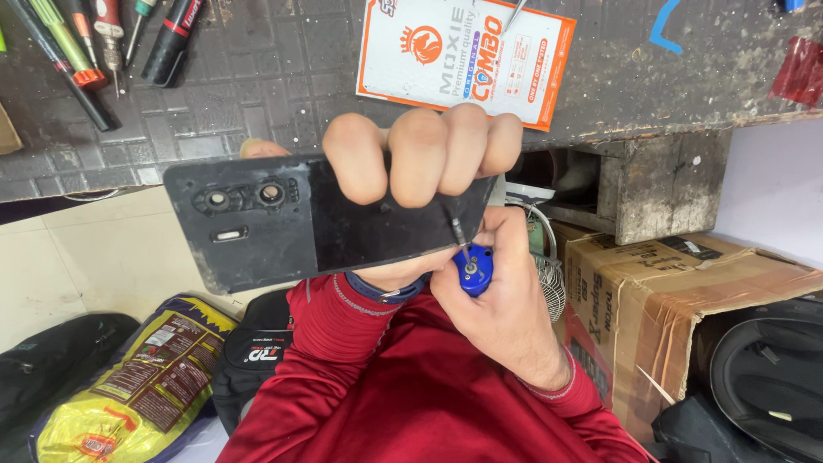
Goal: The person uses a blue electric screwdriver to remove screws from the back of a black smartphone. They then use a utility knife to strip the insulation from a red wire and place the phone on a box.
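My left hand (420,159) is raised off the counter (257,77), knuckles toward me, fingers curled over the top edge of a black phone back panel (283,219); grip clenched on it, panel held flat-on with camera holes at its left end. My right hand (501,300) sits below the panel's right corner, wrist bent up, grasping a blue-handled screwdriver (470,261) whose tip meets the panel's lower right edge. Panel hangs just off the counter's near edge, above my lap. Spare screwdrivers (94,43) lie at the counter's far left corner; an orange-and-white parts packet (467,51) lies near the middle.
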{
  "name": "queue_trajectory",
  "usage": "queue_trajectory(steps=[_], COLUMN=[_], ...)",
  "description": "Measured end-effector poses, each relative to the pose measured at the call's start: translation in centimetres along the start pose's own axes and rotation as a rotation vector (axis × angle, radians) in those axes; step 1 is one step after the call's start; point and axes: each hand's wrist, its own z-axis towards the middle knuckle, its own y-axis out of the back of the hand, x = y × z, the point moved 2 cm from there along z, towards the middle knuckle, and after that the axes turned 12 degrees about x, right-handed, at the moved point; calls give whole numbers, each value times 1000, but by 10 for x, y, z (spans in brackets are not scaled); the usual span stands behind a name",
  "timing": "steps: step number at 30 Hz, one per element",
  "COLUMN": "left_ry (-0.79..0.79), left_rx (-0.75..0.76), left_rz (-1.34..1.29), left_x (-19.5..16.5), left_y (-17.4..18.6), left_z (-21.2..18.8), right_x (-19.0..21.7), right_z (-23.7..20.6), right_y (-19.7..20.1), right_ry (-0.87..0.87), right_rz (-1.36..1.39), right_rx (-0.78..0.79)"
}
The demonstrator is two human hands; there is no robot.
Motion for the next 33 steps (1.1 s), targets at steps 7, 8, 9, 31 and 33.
queue_trajectory(steps=[7, 8, 9, 31, 33], left_ry=[-19, -28, -18, -2, -3], left_rx=[-33, -21, -42, -84, -82], left_rz=[-20, -20, -16, 55, 49], left_x=[2, 2, 2, -6, -5], left_y=[-3, -4, -4, -5, -6], left_z=[-3, -3, -4, -5, -5], right_x=[-2, -2, -2, 0, 2], right_z=[-1, -2, -2, 2, 3], right_y=[1, 2, 2, 0, 2], right_ry=[-23, -21, -21, -120, -76], right_rz=[15, -6, -27, 33, 15], right_rx=[13, 11, 10, 54, 56])
